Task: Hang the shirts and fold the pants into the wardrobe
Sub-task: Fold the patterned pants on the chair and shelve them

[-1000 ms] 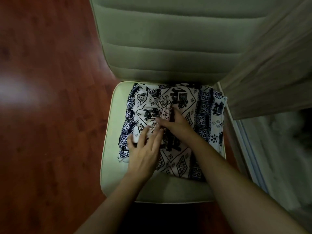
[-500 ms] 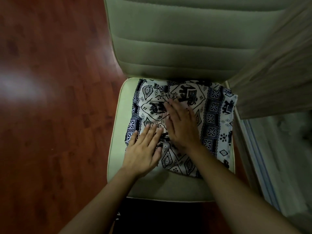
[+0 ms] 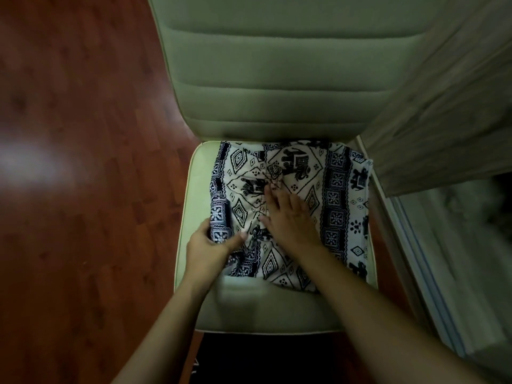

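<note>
Head view: the patterned pants point(image 3: 335, 195) lie as a folded, roughly square bundle on the chair seat point(image 3: 266, 309). They cover its far part toward 12 o'clock, up against the chair back point(image 3: 277, 65). The left hand point(image 3: 206, 252) is at the bundle's 8 o'clock corner, thumb on top and fingers tucked under the edge, clamped on that dark-bordered fold. The right hand point(image 3: 293, 223) lies flat on the middle of the cloth with fingers straight and spread, pointing to 11 o'clock, pressing and gripping nothing.

By my reading, the folding is partly done and at least one more fold from the left seems likely. After that the bundle has to go into the wardrobe. A wood-grain panel point(image 3: 448, 112) stands at 2 o'clock, possibly the wardrobe's door. No shirts are in view.
</note>
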Demonstrator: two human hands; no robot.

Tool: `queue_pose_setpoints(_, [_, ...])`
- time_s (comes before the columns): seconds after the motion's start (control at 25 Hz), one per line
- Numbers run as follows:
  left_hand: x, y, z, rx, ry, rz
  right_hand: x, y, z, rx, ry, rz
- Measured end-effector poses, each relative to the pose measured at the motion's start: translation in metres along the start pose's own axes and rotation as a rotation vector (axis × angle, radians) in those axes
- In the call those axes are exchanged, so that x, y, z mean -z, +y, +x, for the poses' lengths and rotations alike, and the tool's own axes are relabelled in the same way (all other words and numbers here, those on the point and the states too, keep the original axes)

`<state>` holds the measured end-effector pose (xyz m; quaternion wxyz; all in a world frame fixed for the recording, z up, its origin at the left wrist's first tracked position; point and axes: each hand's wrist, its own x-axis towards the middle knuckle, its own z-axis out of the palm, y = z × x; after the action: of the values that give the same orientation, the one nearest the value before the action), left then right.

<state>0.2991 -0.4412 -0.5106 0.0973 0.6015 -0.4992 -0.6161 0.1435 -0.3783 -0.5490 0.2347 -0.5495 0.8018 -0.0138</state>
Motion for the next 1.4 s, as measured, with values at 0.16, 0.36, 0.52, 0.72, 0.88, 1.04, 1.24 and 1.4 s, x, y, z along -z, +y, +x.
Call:
queue_pose_setpoints(0.16, [-0.015,0.004,-0.008,-0.435,0.006,0.461,0.031,-0.002,0.004,-0.181,-0.054,0.643])
queue_pose_setpoints(0.36, [-0.049,0.017,-0.035,-0.765,-0.044,1.018,0.082,0.027,0.004,-0.377,-0.493,1.337])
queue_pose_setpoints(0.52, [-0.096,0.003,-0.062,-0.87,-0.117,1.13,0.083,0.046,0.004,-0.524,-0.261,1.243])
queue_pose_setpoints(0.72, [-0.119,-0.024,-0.083,-0.834,-0.183,0.936,0.073,0.087,0.003,-0.691,-0.096,1.335])
queue_pose_setpoints(0.88, [-0.157,-0.053,-0.09,-0.961,-0.117,1.004,0.072,0.118,-0.003,-0.439,0.083,1.03])
queue_pose_setpoints(1.04, [-0.178,-0.085,-0.085,-0.974,-0.307,1.14,0.041,0.152,-0.007,-0.504,0.277,0.961])
queue_pose_setpoints(1.24, [-0.178,-0.078,-0.078,-1.088,-0.174,1.045,0.038,0.162,-0.013,-0.471,0.391,0.861])
queue_pose_setpoints(1.4, [-0.162,-0.059,-0.068,-0.887,0.006,1.152,0.059,0.161,-0.012,-0.5,0.357,1.029])
